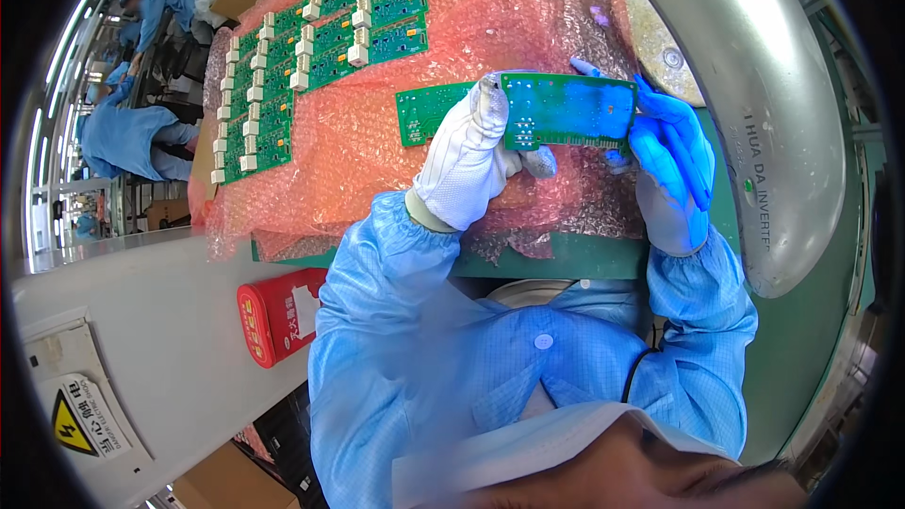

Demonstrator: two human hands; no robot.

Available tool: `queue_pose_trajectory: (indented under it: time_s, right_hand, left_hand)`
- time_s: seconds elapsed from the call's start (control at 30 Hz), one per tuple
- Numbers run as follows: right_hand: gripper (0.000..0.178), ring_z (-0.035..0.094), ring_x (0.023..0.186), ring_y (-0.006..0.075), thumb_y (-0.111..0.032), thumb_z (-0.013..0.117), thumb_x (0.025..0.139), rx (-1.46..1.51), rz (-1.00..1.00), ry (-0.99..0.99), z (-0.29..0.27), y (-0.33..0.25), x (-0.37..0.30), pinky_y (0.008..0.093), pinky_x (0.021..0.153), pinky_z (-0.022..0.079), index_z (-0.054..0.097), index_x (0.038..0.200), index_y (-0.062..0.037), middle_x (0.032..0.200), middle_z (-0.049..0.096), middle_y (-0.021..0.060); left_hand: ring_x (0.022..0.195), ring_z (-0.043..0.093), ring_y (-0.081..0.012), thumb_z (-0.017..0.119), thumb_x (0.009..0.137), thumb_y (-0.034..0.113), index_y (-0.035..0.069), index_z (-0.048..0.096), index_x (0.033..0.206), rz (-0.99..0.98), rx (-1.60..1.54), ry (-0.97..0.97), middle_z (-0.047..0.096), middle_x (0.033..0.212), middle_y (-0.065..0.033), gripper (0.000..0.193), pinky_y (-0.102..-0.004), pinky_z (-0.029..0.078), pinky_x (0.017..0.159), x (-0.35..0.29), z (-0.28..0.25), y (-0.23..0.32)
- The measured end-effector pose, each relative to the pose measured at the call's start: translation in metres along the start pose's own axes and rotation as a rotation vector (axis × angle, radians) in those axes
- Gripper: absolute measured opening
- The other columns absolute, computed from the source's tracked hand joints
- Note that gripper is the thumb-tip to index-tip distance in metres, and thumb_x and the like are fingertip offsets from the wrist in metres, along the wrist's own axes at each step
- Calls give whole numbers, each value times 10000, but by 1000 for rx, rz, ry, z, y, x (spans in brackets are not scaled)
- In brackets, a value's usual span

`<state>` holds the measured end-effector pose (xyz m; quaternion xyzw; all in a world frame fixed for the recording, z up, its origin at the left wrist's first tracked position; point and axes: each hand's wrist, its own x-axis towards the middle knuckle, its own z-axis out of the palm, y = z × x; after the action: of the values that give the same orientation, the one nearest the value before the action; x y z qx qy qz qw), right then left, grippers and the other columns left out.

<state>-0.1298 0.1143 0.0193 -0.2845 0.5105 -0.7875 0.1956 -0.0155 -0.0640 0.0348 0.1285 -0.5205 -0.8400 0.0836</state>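
**One green circuit board spans the left grip and the right grip**

The board lies directly between the two gloved hands, its long axis running crosswise from left grip to right grip and its broad face, dotted with pins, turned up toward the head. That line is the relation that matters: neither hand is clearly nearer, since each sits at one end. The left grip is closed on the left end, with a fingertip showing below the lower edge. The right grip pinches the opposite end, some fingers passing behind it, and strong blue light falls on that glove and the adjoining part of the board.

Another length of green board sticks out to the left of the left grip; whether that hand holds it or it lies underneath, I cannot tell.

Beyond the left grip and off to its left, rows of boards with white connectors rest on pink bubble wrap, which covers part of the green desk. The left hand is the nearer one to those rows. Past the right grip sits a stained round disc, and to its right an arched silver housing.
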Motion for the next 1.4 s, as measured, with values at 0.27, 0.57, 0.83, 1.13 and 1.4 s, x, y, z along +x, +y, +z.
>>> queue_pose_trajectory:
  time_s: [0.27,0.57,0.83,1.13,1.4]
  right_hand:
    - [344,576,798,123,-94,599,935,194,-13,-79,-13,7,0,256,750,516,553,1264,-4,889,574,23]
    - [620,623,907,199,-540,522,957,-310,101,228,-29,1,-38,353,790,515,589,1292,-23,1073,652,135]
    - [166,650,756,225,-122,621,925,-432,-245,-260,-15,-22,-23,321,633,536,625,1037,0,922,625,166]
    - [148,632,718,217,-123,635,921,-510,-293,-275,-13,-19,-23,300,599,513,631,1009,-3,878,626,158]
    - [353,579,788,132,-306,542,1018,-190,64,314,-5,-9,-13,254,703,474,581,1217,-17,919,632,73]
  left_hand:
    - [758,641,-181,494,994,546,-12,532,1215,-23,-136,-34,646,1006,-115,601,-329,538,742,0,2,1]
    - [984,610,-149,652,797,-9,19,572,1207,340,351,34,619,1095,-83,419,-303,513,877,-2,0,-17]
    - [1038,629,-239,738,744,-47,73,661,1103,629,680,48,654,1073,-104,386,-333,512,880,3,6,-27]
    - [981,651,-248,777,767,10,78,676,1070,626,693,116,669,1039,-102,326,-346,533,834,2,10,-28]
    - [930,647,-239,763,739,-48,85,661,1093,702,658,151,641,1027,-118,392,-326,543,798,-11,14,-17]
